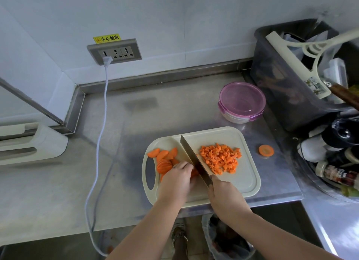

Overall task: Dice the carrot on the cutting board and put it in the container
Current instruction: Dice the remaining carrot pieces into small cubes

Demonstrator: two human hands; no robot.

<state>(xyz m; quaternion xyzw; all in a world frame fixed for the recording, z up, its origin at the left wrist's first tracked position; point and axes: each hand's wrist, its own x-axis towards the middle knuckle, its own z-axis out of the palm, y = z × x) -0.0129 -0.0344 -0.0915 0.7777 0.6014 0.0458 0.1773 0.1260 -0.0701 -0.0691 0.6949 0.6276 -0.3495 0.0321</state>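
Pinning carrot slices (194, 173) under curled left fingers (183, 166), knife (191, 156) just beside — right fingers (215, 182) clamped round it

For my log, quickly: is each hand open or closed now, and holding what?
Left hand: closed, fingers curled on the flat orange carrot slices, steadying them.
Right hand: closed, gripping the handle of the broad steel kitchen knife.

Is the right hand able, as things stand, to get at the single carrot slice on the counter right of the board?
Probably yes, after freeing itself: the right hand grips the knife now. The carrot slice lies alone on the counter beside the cutting board, with nothing covering it.
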